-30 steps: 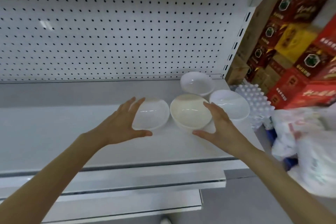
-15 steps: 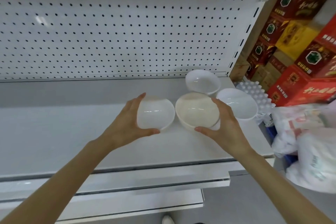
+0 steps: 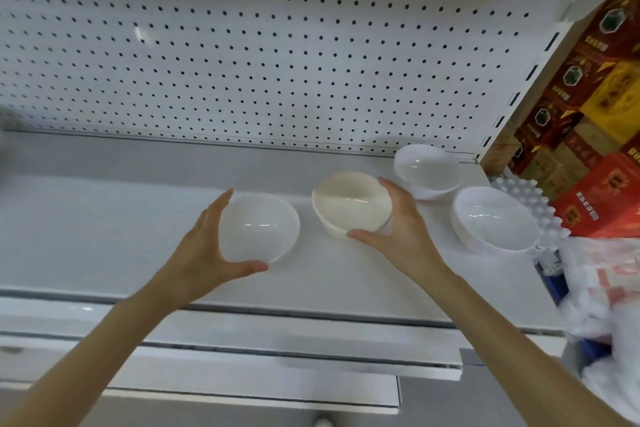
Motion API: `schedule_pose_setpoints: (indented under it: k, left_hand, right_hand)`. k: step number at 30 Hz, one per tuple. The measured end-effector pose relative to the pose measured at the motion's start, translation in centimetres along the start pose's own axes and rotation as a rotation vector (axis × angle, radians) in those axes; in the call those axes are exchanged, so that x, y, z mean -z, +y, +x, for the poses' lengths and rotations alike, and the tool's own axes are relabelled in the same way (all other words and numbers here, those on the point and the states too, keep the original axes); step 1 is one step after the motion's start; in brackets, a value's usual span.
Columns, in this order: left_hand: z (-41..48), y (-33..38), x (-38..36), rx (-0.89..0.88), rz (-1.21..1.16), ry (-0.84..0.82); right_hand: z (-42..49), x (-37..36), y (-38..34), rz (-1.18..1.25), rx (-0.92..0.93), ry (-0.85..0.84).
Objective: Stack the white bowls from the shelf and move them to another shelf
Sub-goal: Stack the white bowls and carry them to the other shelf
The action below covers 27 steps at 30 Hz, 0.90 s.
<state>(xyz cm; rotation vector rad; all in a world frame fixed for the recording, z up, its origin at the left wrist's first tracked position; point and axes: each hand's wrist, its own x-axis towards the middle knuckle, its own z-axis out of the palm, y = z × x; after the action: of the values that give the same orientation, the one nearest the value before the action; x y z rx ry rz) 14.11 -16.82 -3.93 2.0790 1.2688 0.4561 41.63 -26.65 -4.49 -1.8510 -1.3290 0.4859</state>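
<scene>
1. The white perforated back panel (image 3: pixel 242 45) filled the upper left and centre of the frame.
2. Below it, the white shelf (image 3: pixel 104 218) ran across the middle, and all four bowls sat in its right half. A lower shelf edge (image 3: pixel 242 374) showed along the bottom.
3. Red and yellow printed boxes (image 3: pixel 595 135) were stacked at the right edge, beyond the shelf's end post.
4. White plastic bags (image 3: pixel 606 288) bulged at the lower right, blurred.
5. Your left hand (image 3: pixel 204 260) reached in from the lower left. Its grip was clamped on the left white bowl (image 3: pixel 259 229), thumb under the near rim and fingers curved round the far left side.
6. Your right hand (image 3: pixel 398 236) came from the lower right. Its grip was clamped on the cream bowl (image 3: pixel 349 204), thumb at the near base and fingers over the right rim.
7. The right white bowl (image 3: pixel 495 218) stood untouched near the shelf's right end.
8. The left white bowl was just left of centre, its opening turned toward you. I cannot tell whether it was clear of the shelf.
9. The cream bowl was at centre, just beside the left one but apart from it, tilted with its opening facing up and left.
10. The back white bowl (image 3: pixel 427 170) stood untouched against the panel, just behind your right fingers.
11. A bumpy white tray (image 3: pixel 519 189) peeked out behind the right bowl.
</scene>
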Motion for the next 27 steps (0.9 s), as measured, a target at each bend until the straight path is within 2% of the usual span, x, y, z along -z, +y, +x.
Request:
schedule_pose_setpoints:
  k: [5,7,10,14,18,23,27]
  left_hand:
    - [-1.3,-0.9,-0.9,0.189,-0.450,0.060]
    - [-1.9,-1.0,-1.5,0.196,-0.538,0.051]
    - [-2.4,-1.0,-2.4,0.141,-0.549,0.076]
    - [-2.8,-1.2,-3.2,0.162,-0.527,0.086]
    - [-2.9,0.4,-4.5,0.146,-0.546,0.072]
    - [-3.0,2.1,-5.7,0.133,-0.571,0.086]
    - [-3.3,3.0,-6.4,0.120,-0.573,0.074]
  right_hand:
    - [3.6,-3.0,-0.9,0.007,0.055,-0.033]
    - [4.1,-3.6,-1.1,-0.002,0.041,-0.043]
    - [3.0,-4.1,-1.5,0.028,-0.002,0.086]
    - [-1.9,-3.4,-2.1,0.299,-0.107,0.184]
    - [-5.7,0.4,-0.1,0.220,-0.121,0.296]
    - [-7.0,4.7,2.7,0.151,-0.183,0.235]
    - [-7.8,7.0,4.5,0.116,-0.178,0.477]
